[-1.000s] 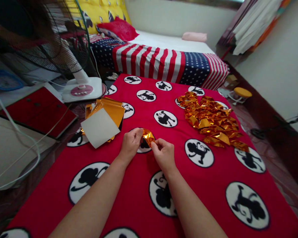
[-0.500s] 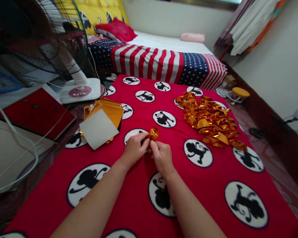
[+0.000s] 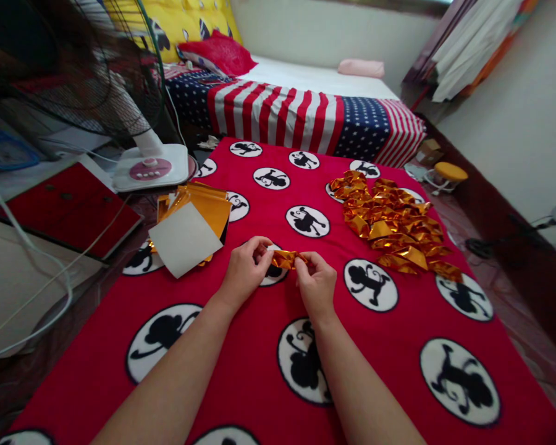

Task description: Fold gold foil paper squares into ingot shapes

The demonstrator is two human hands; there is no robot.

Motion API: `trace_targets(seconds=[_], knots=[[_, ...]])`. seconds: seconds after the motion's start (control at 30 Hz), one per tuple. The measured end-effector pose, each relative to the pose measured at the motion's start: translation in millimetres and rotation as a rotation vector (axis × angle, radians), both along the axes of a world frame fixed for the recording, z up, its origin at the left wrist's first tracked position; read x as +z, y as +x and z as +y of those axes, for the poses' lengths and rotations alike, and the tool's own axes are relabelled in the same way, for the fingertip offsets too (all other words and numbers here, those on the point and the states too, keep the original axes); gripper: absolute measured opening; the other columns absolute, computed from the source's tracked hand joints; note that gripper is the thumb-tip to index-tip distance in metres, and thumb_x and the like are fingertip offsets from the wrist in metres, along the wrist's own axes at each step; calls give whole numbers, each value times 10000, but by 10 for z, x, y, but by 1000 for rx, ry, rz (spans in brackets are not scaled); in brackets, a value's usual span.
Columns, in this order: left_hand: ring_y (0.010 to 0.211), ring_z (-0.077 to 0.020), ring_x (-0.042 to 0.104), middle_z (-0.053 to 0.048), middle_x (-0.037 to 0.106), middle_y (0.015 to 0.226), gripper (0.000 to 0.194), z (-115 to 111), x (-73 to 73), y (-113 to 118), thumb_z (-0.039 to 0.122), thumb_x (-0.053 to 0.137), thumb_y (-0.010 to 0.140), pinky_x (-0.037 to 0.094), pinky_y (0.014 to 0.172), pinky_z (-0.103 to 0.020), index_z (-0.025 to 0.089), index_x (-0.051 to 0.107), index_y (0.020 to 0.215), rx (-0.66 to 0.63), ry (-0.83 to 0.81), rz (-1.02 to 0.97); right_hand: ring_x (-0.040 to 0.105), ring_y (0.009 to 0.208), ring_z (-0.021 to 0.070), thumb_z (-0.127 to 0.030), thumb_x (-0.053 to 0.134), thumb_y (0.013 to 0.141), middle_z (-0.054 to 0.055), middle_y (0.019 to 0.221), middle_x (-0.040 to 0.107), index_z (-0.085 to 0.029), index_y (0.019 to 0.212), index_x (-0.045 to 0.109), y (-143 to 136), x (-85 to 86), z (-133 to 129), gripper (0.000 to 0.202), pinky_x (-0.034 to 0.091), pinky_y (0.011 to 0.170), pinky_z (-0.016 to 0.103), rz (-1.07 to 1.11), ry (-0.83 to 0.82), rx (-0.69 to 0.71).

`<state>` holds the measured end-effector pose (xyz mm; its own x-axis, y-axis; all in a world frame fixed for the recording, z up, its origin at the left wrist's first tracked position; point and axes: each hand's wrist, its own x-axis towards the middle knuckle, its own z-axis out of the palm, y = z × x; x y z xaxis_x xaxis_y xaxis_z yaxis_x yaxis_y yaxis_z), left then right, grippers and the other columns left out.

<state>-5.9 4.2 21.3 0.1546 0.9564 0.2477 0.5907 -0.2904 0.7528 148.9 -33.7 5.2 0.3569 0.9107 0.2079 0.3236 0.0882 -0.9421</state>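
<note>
A small gold foil piece (image 3: 285,259) is pinched at its ends between the left hand (image 3: 245,272) and right hand (image 3: 315,284), both closed on it just above the red blanket (image 3: 241,346); if it is pulled too hard, the thin foil is likely to tear or crease wrongly. Open blanket is available at 6 o'clock, while the pile of folded foil pieces (image 3: 393,225) at 2 o'clock and the stack of foil sheets (image 3: 189,225) at 10 o'clock limit sideways movement.

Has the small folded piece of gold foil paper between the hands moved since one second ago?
Yes. The small folded piece of gold foil paper now lies stretched flat between the left hand and right hand, slightly right over the same white monkey circle.
</note>
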Motion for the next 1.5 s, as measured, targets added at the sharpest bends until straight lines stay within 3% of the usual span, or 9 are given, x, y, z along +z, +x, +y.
trace_targets(seconds=[0.17,0.43,0.63,0.77,1.03,1.27,1.5], knots=[[743,-191,633,-71,703,796,297,-39,33,9,367,479,925,408,649,-273,181,670,793,-7,21,316,534,444,129,-312,575,819,-35,513,577,-181,786,648,-11,4,-7,154,391,445,217,27,-42,-4],[746,-217,640,-69,721,876,310,-110,69,64,358,416,940,311,561,-293,218,679,855,29,18,544,516,379,119,-297,577,807,-45,492,570,-181,786,641,-26,-8,6,133,391,407,215,78,-55,-3],[675,-220,620,-72,710,753,343,-111,77,64,401,418,927,243,539,-294,227,686,803,76,-83,517,519,363,120,-303,571,818,-50,474,569,-182,811,639,-29,-5,-7,139,394,394,209,87,-65,-8],[639,-185,587,-53,687,704,311,-89,58,50,371,451,911,268,557,-279,211,657,742,73,-128,394,527,360,120,-304,572,823,-49,469,575,-182,824,642,-31,-14,-6,140,398,389,205,83,-66,2],[667,-169,564,-51,665,732,372,-53,27,32,367,372,967,280,594,-286,196,603,729,-59,-32,354,532,352,118,-295,582,813,-52,449,572,-176,810,655,-27,-13,-7,139,394,383,194,58,-75,3],[608,-136,522,-32,606,657,353,-83,9,58,286,394,955,303,606,-275,180,545,654,-33,101,211,532,347,117,-300,588,814,-55,428,557,-183,774,644,-30,-11,-6,136,380,375,188,87,-97,-4],[565,-116,485,-3,543,602,345,-80,-17,61,260,411,940,298,583,-264,182,498,616,-63,103,143,513,338,111,-296,597,811,-61,417,545,-183,761,638,-32,-5,-8,130,368,366,183,114,-96,1]])
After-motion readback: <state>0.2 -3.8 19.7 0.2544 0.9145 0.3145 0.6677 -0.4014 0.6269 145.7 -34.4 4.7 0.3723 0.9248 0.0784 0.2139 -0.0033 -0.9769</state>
